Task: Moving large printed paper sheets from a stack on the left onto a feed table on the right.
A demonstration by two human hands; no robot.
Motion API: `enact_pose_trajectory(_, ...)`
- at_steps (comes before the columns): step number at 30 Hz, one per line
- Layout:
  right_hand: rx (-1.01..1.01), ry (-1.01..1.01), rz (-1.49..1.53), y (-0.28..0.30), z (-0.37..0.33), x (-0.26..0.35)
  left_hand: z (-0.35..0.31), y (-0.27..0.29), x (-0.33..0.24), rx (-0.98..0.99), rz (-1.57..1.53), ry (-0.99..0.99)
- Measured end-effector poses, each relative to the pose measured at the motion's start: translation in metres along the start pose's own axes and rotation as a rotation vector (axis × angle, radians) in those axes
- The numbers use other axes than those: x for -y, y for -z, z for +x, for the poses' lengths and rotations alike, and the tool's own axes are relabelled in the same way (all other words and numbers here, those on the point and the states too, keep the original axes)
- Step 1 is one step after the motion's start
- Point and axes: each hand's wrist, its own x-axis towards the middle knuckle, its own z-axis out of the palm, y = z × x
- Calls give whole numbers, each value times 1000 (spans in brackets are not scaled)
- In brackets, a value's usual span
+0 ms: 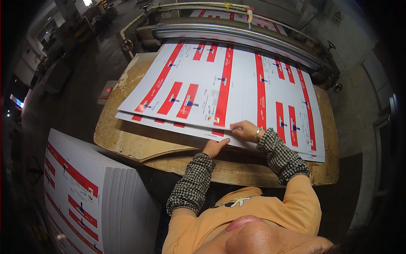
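Two large white printed sheets with red bands lie one over the other, slightly offset. The upper sheet [243, 89] reaches back to the metal roller [237, 37]; the near edge of the lower sheet [192, 132] sticks out below it. At the near edge, left of the middle, my left hand [215, 147] is closed on the lower sheet, thumb on top and fingers hidden underneath. Just to its right my right hand [245, 130], with a watch at the wrist, pinches the upper sheet's near edge. Checked sleeves cover both forearms.
A worn wooden board [112, 131] with a rounded edge carries the sheets. On the left stands a tall stack of similar printed sheets [127, 199]. Pipes [182, 6] run over the roller machine, with a handwheel [337, 87] at its right. A box with a red light [108, 90] sits left.
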Motion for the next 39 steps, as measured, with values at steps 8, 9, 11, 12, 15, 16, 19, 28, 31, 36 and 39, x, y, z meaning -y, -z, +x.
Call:
enact_pose_trajectory(8, 31, -174, -58, 3, 24, 14, 15, -6, 21, -17, -120, -141)
enact_pose_trajectory(9, 64, 18, -105, -4, 15, 11, 16, -3, 20, 45, -197, -180)
enact_pose_trajectory(11, 101, 68, -113, -15, -3, 8, 17, -4, 18, 94, -345, -243)
enact_pose_trajectory(12, 105, 80, -151, -15, -12, 14, 15, -2, 16, 101, -344, -242)
enact_pose_trajectory(15, 32, 186, -283, -27, -23, 2, 14, -1, 14, 201, -310, -185)
enact_pose_trajectory(16, 26, 186, -285, -27, -23, -3, 15, -3, 18, 182, -310, -212)
enact_pose_trajectory(19, 18, 22, -87, -14, -18, 6, 26, 0, 33, 145, -195, -147)
enact_pose_trajectory(28, -103, -22, 66, 9, -20, 33, 13, -2, 17, 32, -102, -76)
enact_pose_trajectory(31, -103, 38, 8, -13, -21, 19, 22, -10, 30, 63, -344, -113)
enact_pose_trajectory(36, 0, -99, 157, -12, -15, 10, 22, -7, 28, 84, -224, -164)
enact_pose_trajectory(39, -30, -104, 96, -8, 11, -8, 30, -10, 45, 182, -615, -98)
